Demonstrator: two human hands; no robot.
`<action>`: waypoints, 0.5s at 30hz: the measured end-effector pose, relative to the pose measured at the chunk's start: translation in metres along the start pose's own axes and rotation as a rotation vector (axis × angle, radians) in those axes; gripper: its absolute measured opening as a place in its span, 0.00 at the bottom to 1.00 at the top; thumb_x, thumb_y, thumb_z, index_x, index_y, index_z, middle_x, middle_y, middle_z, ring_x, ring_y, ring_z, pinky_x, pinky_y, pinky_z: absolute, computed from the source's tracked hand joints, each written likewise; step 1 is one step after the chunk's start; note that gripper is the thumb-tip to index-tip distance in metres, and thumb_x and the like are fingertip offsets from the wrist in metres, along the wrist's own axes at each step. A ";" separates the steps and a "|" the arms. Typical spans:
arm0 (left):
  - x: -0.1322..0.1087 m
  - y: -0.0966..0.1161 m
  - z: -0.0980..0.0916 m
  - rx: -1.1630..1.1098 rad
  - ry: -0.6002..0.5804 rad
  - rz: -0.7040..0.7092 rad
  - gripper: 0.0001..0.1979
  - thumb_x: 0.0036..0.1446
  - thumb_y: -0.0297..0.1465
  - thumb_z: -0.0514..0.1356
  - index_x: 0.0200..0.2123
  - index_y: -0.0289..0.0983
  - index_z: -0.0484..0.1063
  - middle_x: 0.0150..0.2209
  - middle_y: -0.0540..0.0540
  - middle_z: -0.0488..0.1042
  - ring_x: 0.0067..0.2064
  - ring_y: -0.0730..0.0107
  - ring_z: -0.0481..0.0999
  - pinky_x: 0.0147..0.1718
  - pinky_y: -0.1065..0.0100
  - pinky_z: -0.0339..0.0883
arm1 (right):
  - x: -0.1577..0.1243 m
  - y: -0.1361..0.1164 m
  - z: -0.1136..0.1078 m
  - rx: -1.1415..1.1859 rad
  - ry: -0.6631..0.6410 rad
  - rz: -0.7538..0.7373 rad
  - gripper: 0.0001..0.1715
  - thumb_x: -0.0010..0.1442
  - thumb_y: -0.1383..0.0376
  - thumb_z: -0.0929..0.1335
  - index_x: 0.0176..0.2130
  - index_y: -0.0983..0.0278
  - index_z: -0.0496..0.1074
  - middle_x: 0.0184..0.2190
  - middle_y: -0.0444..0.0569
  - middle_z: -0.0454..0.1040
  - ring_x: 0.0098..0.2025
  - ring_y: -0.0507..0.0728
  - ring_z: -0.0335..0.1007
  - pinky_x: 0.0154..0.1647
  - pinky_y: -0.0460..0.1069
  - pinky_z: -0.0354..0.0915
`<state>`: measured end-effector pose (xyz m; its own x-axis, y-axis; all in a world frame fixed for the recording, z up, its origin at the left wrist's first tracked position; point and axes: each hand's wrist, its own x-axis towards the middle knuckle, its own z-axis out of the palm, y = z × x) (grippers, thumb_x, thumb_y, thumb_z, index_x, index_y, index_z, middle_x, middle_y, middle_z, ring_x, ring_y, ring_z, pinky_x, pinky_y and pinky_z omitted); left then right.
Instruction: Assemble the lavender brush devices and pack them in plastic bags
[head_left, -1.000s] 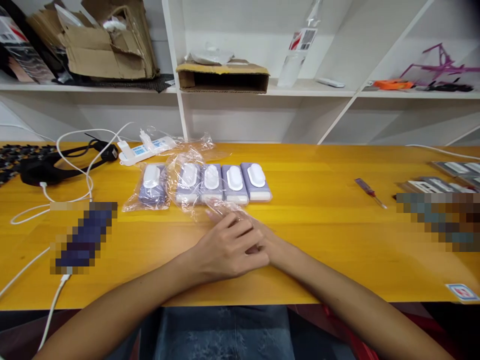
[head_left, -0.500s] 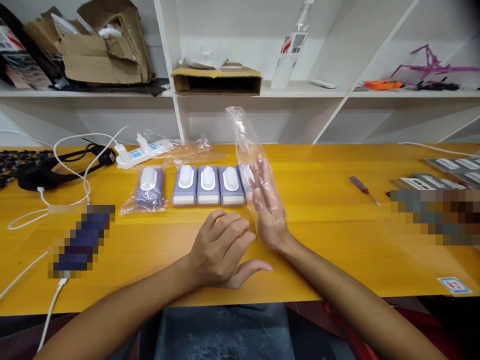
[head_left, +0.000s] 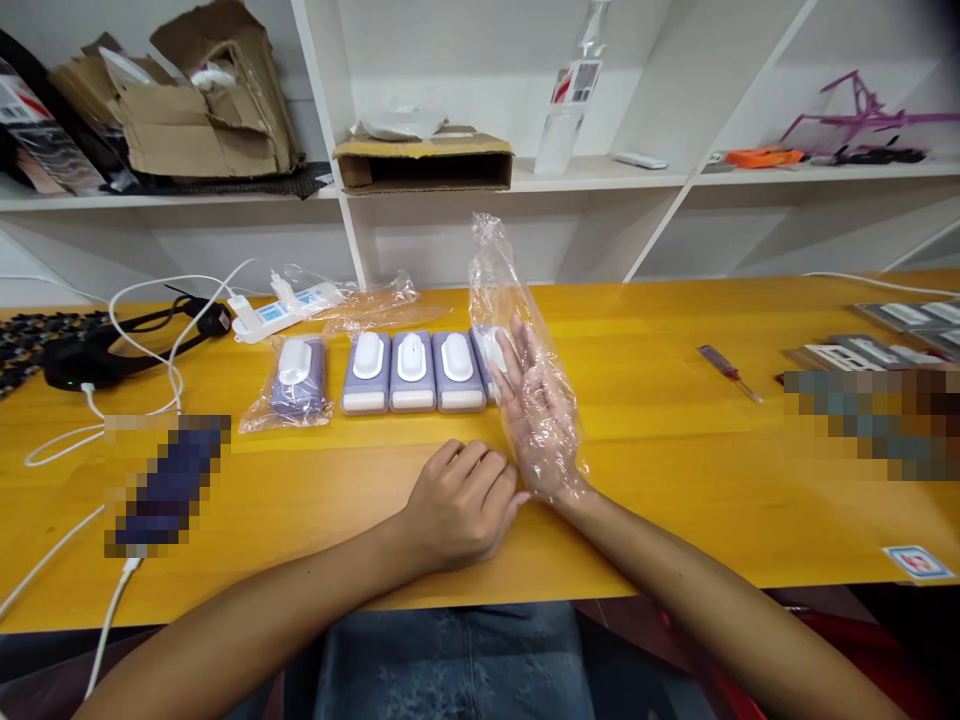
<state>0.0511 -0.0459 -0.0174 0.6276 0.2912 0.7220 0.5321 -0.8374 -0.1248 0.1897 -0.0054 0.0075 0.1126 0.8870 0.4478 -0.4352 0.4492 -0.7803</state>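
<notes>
A clear plastic bag (head_left: 491, 265) covers my right hand (head_left: 541, 425), which is inside it with fingers stretched apart and palm turned left. The bag's mouth reaches my right wrist. Against that edge, my left hand (head_left: 465, 505) is closed on the bag, its fingertips mostly hidden. Beyond my hands stands a row of lilac devices with white oval tops; the third device (head_left: 459, 372) is nearest in full view. The rightmost device (head_left: 486, 352) is partly covered by the bag and my right fingers. A similar device (head_left: 298, 378) lies wrapped in clear plastic to the left.
A power strip (head_left: 289, 312) with white plugs and loose plastic film (head_left: 390, 305) lie at the back. White cables and a blurred-out phone (head_left: 169, 480) are left. A screwdriver (head_left: 729, 373) rests right. Above, the shelf holds a flat cardboard box (head_left: 427, 165) and a bottle (head_left: 570, 110).
The bag has come further down over my right hand to the wrist, and my right fingers have spread. My left hand has moved right and its fingers have curled closed.
</notes>
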 end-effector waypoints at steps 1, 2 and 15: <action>0.000 0.001 0.000 -0.011 -0.008 -0.009 0.09 0.72 0.33 0.64 0.39 0.33 0.78 0.37 0.39 0.81 0.41 0.55 0.78 0.37 0.56 0.67 | 0.000 -0.001 0.001 0.011 0.002 0.002 0.30 0.79 0.51 0.69 0.75 0.48 0.69 0.83 0.44 0.58 0.86 0.59 0.48 0.87 0.57 0.51; 0.001 0.002 0.000 -0.019 -0.016 -0.018 0.11 0.71 0.35 0.65 0.40 0.33 0.78 0.38 0.38 0.82 0.41 0.54 0.78 0.37 0.56 0.68 | 0.000 -0.002 0.001 0.016 0.001 0.005 0.31 0.78 0.49 0.69 0.75 0.47 0.69 0.84 0.43 0.57 0.86 0.59 0.47 0.87 0.57 0.51; 0.000 0.006 0.007 0.045 0.059 -0.013 0.13 0.62 0.25 0.61 0.24 0.38 0.71 0.26 0.45 0.68 0.31 0.61 0.65 0.30 0.56 0.53 | -0.001 0.001 0.005 -0.029 0.020 -0.014 0.35 0.78 0.51 0.68 0.79 0.46 0.63 0.84 0.38 0.54 0.86 0.61 0.47 0.88 0.60 0.47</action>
<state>0.0585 -0.0475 -0.0233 0.5866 0.2730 0.7625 0.5657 -0.8119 -0.1445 0.1843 -0.0065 0.0084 0.1368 0.8825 0.4501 -0.4071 0.4643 -0.7866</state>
